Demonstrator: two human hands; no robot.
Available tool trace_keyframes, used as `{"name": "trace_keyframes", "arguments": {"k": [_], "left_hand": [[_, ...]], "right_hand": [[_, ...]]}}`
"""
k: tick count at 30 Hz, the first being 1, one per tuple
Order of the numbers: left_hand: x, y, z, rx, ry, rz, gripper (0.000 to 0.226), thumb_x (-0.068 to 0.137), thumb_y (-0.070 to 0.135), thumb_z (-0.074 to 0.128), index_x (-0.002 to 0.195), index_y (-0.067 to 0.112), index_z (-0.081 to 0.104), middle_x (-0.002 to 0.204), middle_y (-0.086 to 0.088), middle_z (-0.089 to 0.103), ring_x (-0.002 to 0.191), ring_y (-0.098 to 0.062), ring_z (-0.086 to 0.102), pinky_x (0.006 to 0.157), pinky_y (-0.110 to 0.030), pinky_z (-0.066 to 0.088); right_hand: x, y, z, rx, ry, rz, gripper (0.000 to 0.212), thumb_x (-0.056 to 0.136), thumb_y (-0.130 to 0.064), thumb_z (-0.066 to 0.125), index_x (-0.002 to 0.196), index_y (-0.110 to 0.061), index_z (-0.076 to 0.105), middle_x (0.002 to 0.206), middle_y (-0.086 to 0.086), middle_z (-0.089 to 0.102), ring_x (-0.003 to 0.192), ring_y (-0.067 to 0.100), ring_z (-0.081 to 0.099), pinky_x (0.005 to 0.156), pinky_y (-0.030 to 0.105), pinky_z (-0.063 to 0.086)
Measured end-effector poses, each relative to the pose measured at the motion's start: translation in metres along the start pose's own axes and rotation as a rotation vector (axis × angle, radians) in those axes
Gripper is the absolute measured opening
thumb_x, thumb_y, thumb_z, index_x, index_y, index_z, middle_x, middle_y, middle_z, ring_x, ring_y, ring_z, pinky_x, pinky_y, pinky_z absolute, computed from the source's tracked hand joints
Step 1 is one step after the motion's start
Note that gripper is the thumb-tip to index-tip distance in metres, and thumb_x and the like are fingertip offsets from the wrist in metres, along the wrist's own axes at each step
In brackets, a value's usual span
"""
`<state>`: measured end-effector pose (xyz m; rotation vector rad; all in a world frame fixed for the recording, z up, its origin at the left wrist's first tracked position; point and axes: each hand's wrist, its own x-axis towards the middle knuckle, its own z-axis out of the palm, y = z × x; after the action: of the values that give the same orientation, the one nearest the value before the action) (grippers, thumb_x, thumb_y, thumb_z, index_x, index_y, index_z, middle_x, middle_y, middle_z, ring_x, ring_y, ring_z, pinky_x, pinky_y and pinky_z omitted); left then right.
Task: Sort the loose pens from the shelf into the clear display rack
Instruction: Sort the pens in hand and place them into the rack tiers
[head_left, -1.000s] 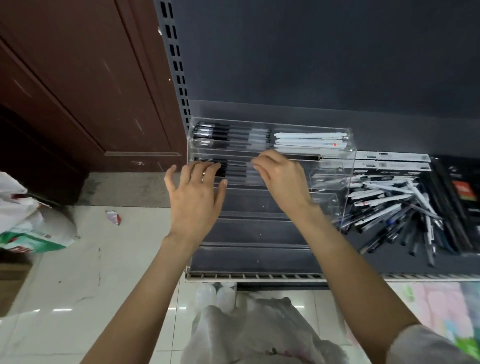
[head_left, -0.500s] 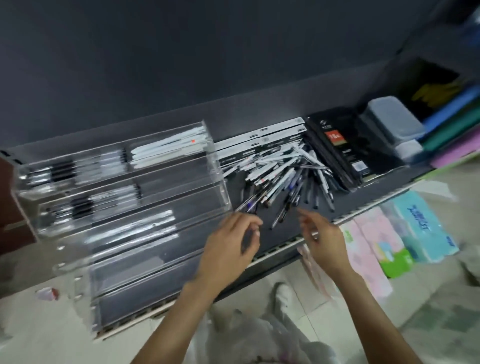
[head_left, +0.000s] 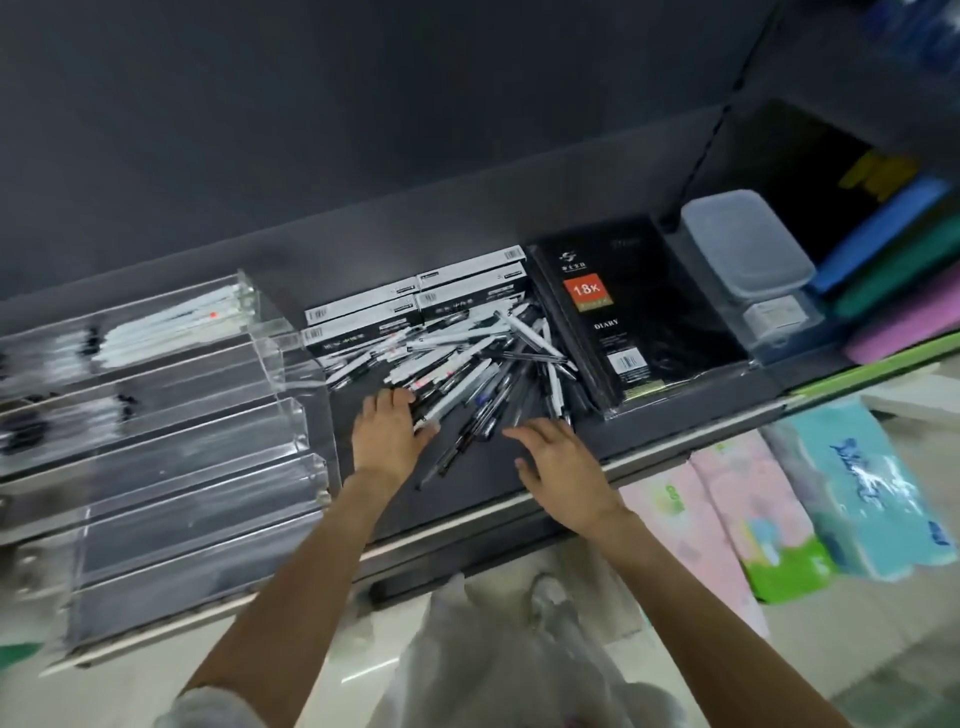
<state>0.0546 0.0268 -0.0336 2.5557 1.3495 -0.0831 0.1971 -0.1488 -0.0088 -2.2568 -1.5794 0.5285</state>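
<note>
Shelf (head_left: 467, 499): dark grey, flat, with a pale metal front edge.
Left end: clear display rack (head_left: 171, 457), stepped tiers; upper tiers hold white and black pens, lower tiers bare.
Middle: loose pens (head_left: 467, 374) in a heap, white and dark barrels crossing.
Back edge, middle: black-and-white pen boxes (head_left: 415, 304), side by side, partly under the heap.
Right of the heap: black diary (head_left: 639, 322) in plastic wrap, lying flat.
Right end: lidded translucent plastic tub (head_left: 743, 244), just beside the diary.

Both my arms reach forward, left hand (head_left: 389, 436) palm down with fingers loosely bent, right hand (head_left: 558, 462) spread flat beside it.
</note>
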Motion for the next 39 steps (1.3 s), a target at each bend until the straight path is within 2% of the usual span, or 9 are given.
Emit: {"name": "trace_keyframes", "arguments": {"k": [7, 14, 23, 26, 29, 32, 34, 36, 39], "left_hand": [[0.018, 0.009, -0.004, 0.07, -0.045, 0.017, 0.043, 0.091, 0.04, 0.057, 0.12, 0.01, 0.051, 0.121, -0.011, 0.055, 0.117, -0.028, 0.044, 0.098, -0.038, 0.038], [0.021, 0.022, -0.007, 0.315, -0.145, 0.137, 0.043, 0.1, 0.037, 0.036, 0.129, 0.006, 0.036, 0.128, -0.013, 0.046, 0.119, -0.026, 0.043, 0.1, -0.034, 0.036], [0.019, 0.028, -0.013, 0.24, -0.214, 0.178, 0.033, 0.103, 0.032, 0.03, 0.123, 0.006, 0.036, 0.124, -0.012, 0.048, 0.111, -0.026, 0.051, 0.09, -0.034, 0.041], [0.019, 0.026, -0.025, 0.096, -0.314, 0.193, 0.032, 0.103, 0.03, 0.031, 0.12, 0.005, 0.038, 0.119, -0.014, 0.047, 0.101, -0.031, 0.055, 0.079, -0.036, 0.041], [0.019, 0.019, -0.037, -0.089, -0.465, 0.179, 0.029, 0.102, 0.031, 0.033, 0.109, 0.005, 0.043, 0.102, -0.008, 0.057, 0.079, -0.021, 0.059, 0.075, -0.033, 0.045], [0.012, 0.019, -0.049, -0.542, -0.676, 0.004, 0.021, 0.101, 0.022, 0.039, 0.1, 0.005, 0.052, 0.081, -0.001, 0.056, 0.049, -0.007, 0.046, 0.046, -0.02, 0.04], [0.002, 0.019, -0.058, -0.916, -0.767, -0.142, 0.021, 0.1, 0.02, 0.043, 0.105, 0.006, 0.058, 0.071, 0.003, 0.045, 0.045, -0.005, 0.032, 0.041, -0.015, 0.029], [-0.009, 0.018, -0.064, -1.262, -0.804, -0.201, 0.024, 0.099, 0.02, 0.044, 0.109, 0.005, 0.06, 0.065, 0.005, 0.04, 0.044, -0.003, 0.027, 0.037, -0.013, 0.023], [-0.026, 0.024, -0.069, -1.6, -0.817, -0.209, 0.028, 0.092, 0.017, 0.045, 0.112, 0.001, 0.056, 0.063, 0.006, 0.04, 0.041, 0.0, 0.026, 0.034, -0.011, 0.017]], "right_hand": [[0.014, 0.008, 0.001, 0.045, -0.064, -0.011, 0.039, 0.094, -0.017, 0.049, 0.133, -0.02, 0.049, 0.129, 0.001, 0.05, 0.122, 0.021, 0.041, 0.106, 0.031, 0.035], [0.024, 0.012, 0.005, 0.028, -0.11, -0.003, 0.038, 0.095, -0.02, 0.048, 0.134, -0.022, 0.047, 0.13, 0.0, 0.048, 0.122, 0.02, 0.04, 0.102, 0.03, 0.037], [0.031, 0.01, 0.008, 0.022, -0.084, -0.016, 0.035, 0.097, -0.022, 0.046, 0.132, -0.022, 0.049, 0.129, -0.001, 0.05, 0.12, 0.019, 0.043, 0.101, 0.029, 0.038], [0.031, 0.009, 0.007, 0.03, -0.077, -0.017, 0.035, 0.097, -0.023, 0.045, 0.132, -0.022, 0.05, 0.129, -0.001, 0.05, 0.12, 0.018, 0.044, 0.1, 0.029, 0.038], [0.032, 0.007, 0.005, 0.045, -0.042, -0.015, 0.034, 0.097, -0.023, 0.045, 0.131, -0.023, 0.051, 0.128, -0.002, 0.051, 0.119, 0.018, 0.045, 0.098, 0.029, 0.04], [0.034, 0.005, 0.002, 0.089, -0.017, -0.001, 0.032, 0.097, -0.026, 0.046, 0.129, -0.023, 0.052, 0.125, -0.002, 0.053, 0.117, 0.016, 0.047, 0.091, 0.03, 0.044], [0.036, 0.004, -0.002, 0.155, 0.023, 0.028, 0.029, 0.097, -0.026, 0.048, 0.125, -0.021, 0.056, 0.118, 0.0, 0.058, 0.107, 0.018, 0.054, 0.085, 0.032, 0.048], [0.038, 0.002, -0.007, 0.324, 0.096, 0.105, 0.027, 0.096, -0.028, 0.051, 0.12, -0.018, 0.058, 0.107, 0.001, 0.064, 0.093, 0.017, 0.06, 0.078, 0.033, 0.05], [0.045, -0.008, -0.026, 0.92, 0.11, 0.322, 0.033, 0.095, -0.029, 0.053, 0.125, -0.015, 0.053, 0.095, -0.002, 0.068, 0.08, 0.011, 0.063, 0.066, 0.025, 0.049]]}}
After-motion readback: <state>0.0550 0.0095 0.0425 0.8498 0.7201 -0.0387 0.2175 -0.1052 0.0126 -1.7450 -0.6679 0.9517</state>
